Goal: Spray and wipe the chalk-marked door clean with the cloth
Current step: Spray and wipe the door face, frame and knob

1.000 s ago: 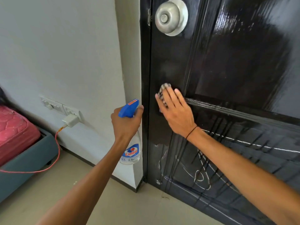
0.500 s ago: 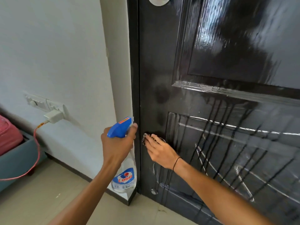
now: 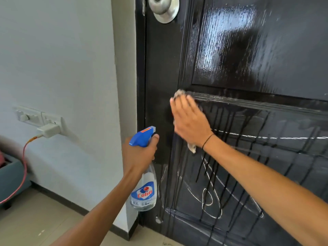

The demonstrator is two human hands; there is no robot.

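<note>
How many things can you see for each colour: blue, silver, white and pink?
Blue: 1, the spray bottle's top
Silver: 1, the door knob
White: 2, the charger plug and the switch plate
Pink: 1, the cable
Total: 5

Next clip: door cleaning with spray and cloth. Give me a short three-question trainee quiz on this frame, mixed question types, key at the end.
1. True or false: the right hand presses the cloth flat against the door with straight fingers.
2. What does the left hand hold?
A. a sponge
B. the spray bottle
C. the door knob
3. Fill in: the chalk marks that remain lie ____ the cloth.

Key: 1 true; 2 B; 3 below
</note>
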